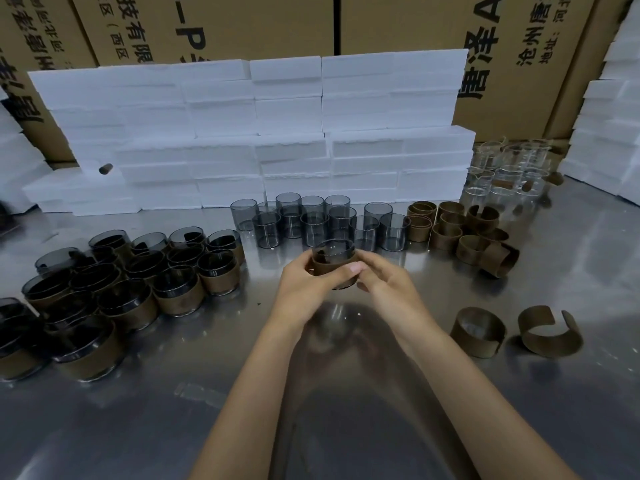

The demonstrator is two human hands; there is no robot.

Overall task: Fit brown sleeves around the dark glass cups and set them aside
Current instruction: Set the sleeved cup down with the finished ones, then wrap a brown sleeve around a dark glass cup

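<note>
Above the middle of the steel table, my left hand (304,282) and my right hand (384,282) both grip one dark glass cup (333,249) with a brown sleeve (329,268) wrapped round its lower half. Several bare dark cups (315,223) stand in a cluster just behind it. To the left stands a group of several sleeved cups (114,289). A pile of loose brown sleeves (464,233) lies at the right rear. Two more open sleeves (479,332) rest near my right forearm.
Stacked white foam blocks (263,133) form a wall behind the cups, with cardboard boxes (536,46) beyond. Several clear glass beakers (509,171) stand at the far right rear. More foam (609,133) rises at the right edge. The steel table (138,427) is bare near me.
</note>
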